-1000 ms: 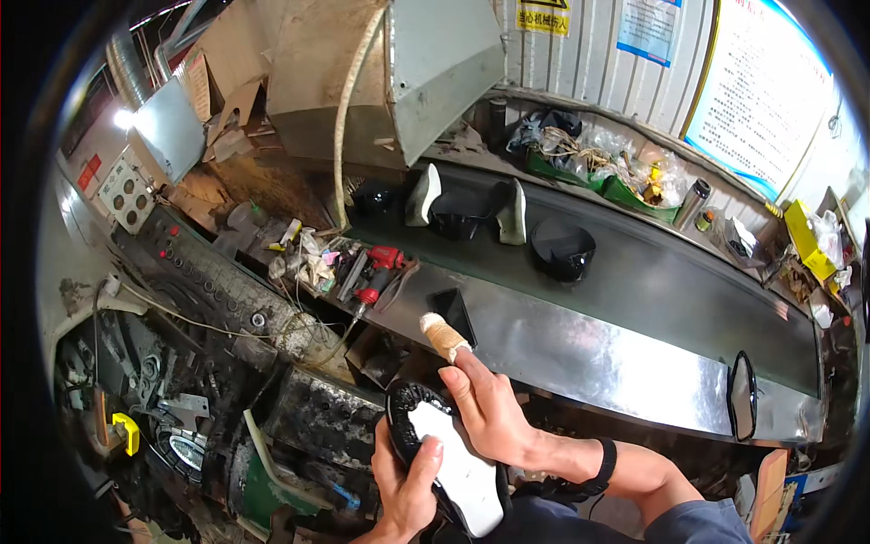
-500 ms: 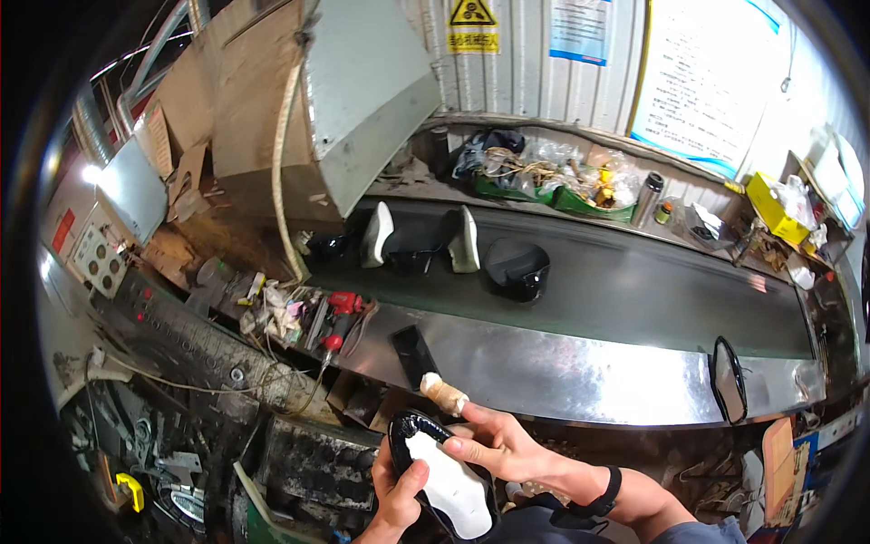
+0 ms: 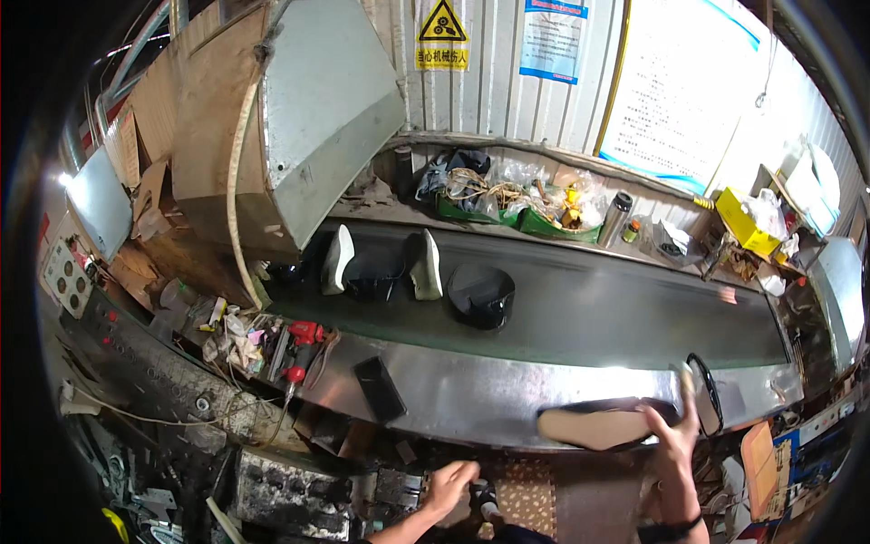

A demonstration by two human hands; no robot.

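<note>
My right hand (image 3: 675,431) is at the right front edge of the metal ledge, fingers and thumb spread apart. Its thumb reaches the end of a black shoe (image 3: 594,428) lying on its side along the ledge, a tan sole-shaped face toward me. The raised fingers, one with a pale wrapped tip, are close to another black shoe (image 3: 705,395) standing on edge; whether they touch it I cannot tell. Low in the middle, my left hand (image 3: 449,488) hangs apart from the ledge, its fingers curled in with nothing visible in them.
On the dark conveyor belt (image 3: 589,308) stand several black shoes, two with pale soles (image 3: 426,267) upright. A black phone-like slab (image 3: 380,388) and a red power tool (image 3: 304,349) lie at the ledge's left. Green trays (image 3: 557,225) and a flask (image 3: 615,218) line the back shelf.
Both hands had been around a black shoe with a white underside, low in the middle. My right hand has gone right to the ledge, where a tan-faced shoe now lies. The left has come free.
</note>
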